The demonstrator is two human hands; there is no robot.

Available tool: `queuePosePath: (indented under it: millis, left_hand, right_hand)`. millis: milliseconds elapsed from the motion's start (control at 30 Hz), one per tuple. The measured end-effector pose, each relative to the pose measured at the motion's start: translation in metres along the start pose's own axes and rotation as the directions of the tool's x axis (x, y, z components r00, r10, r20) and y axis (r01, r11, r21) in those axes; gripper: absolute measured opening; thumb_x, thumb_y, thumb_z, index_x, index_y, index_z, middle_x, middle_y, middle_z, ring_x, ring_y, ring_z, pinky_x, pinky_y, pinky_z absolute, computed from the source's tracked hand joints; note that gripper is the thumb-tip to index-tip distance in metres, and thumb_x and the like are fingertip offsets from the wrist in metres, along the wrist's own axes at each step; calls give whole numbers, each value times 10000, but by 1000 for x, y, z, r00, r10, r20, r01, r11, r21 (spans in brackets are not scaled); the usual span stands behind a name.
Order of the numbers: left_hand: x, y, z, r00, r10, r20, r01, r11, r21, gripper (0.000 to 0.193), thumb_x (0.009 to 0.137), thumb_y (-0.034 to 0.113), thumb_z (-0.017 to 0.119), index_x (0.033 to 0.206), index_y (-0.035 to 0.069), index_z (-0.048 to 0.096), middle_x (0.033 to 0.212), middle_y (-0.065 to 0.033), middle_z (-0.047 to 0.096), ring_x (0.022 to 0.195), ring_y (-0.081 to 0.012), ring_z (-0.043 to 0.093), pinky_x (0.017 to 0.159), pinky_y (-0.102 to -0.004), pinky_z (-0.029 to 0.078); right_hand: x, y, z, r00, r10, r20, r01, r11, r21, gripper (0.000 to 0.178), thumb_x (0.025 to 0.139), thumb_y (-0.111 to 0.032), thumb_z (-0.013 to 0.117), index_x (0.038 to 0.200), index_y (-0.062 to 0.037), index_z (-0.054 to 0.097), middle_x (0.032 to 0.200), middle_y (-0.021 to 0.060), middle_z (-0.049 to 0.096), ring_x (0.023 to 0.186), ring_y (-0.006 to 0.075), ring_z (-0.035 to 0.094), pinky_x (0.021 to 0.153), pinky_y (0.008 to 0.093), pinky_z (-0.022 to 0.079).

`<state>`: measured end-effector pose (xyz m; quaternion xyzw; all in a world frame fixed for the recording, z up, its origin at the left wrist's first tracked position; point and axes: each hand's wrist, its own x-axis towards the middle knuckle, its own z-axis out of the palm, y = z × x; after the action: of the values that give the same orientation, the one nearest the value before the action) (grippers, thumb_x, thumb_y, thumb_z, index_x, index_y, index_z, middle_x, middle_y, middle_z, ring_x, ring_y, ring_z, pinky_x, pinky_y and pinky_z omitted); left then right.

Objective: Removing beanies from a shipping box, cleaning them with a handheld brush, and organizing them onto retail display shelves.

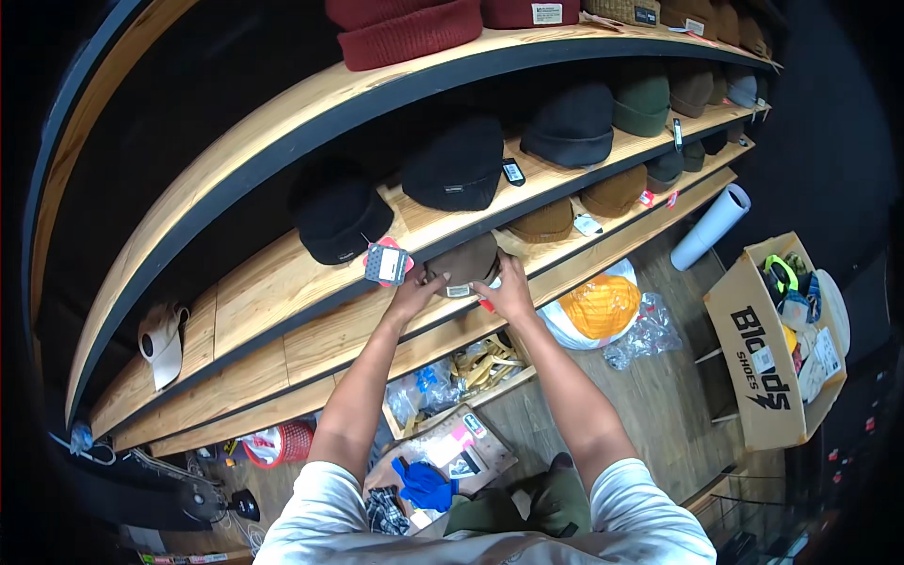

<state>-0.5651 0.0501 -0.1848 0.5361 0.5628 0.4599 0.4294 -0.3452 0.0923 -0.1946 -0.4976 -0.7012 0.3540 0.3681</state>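
Observation:
A grey-brown beanie with a small pale label on its cuff sits at the front of a lower wooden shelf. My left hand grips its left edge, fingers bent. On the opposite side my right hand holds the other edge, with a red tag by its fingers. Just above, a black beanie and another black beanie rest on the shelf over it; a grey and red hang tag dangles near my left hand. A tan beanie lies right of the held one.
More beanies line the shelves, including maroon and green ones. A beige cap is far left. On the floor are a yellow bundle in plastic, an open carton of goods, a white roll and a box of hangers.

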Motion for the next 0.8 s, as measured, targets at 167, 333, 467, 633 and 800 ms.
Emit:
queuePosePath:
  millis: [167,333,467,633,800]
  left_hand:
    - [10,-2,-24,991,-112,-74,111,994,-4,534,940,351,645,1345,19,543,1262,-63,616,1143,-176,555,1019,-291,390]
    - [11,1,-18,998,4,-55,11,965,263,460,902,365,696,1168,5,588,1021,-51,605,955,-166,530,889,-298,422]
    - [21,-5,-19,998,60,-17,-59,997,52,574,885,372,712,1281,-14,560,1200,-101,628,1121,-189,541,987,-299,409]
    - [28,15,-19,995,-90,-43,98,960,264,539,896,420,668,1269,36,605,1273,-109,622,1202,-219,536,1046,-309,390]
    - [23,-50,-61,992,96,-79,-29,796,605,437,936,301,629,1276,30,587,1281,-110,613,1206,-252,551,1051,-336,398]
  right_hand:
    - [0,-21,22,970,-85,-229,48,985,-163,940,680,-280,880,1431,-12,381,1262,242,476,1201,409,473,1061,453,397]
    - [-3,-20,26,978,20,-209,-34,997,-63,926,676,-249,883,1422,-4,393,1293,230,464,1234,397,471,1077,428,397]
    - [6,-28,37,964,51,-260,-65,997,-43,880,682,-191,879,1408,-8,414,1283,228,475,1235,403,483,1066,426,416]
    - [19,-14,34,960,75,-271,-98,993,-70,893,671,-213,884,1407,-9,420,1277,234,487,1212,402,505,1044,429,440]
    - [1,-33,29,978,-38,-206,32,999,-33,838,695,-246,869,1379,3,453,1275,240,515,1169,377,541,1016,419,457]
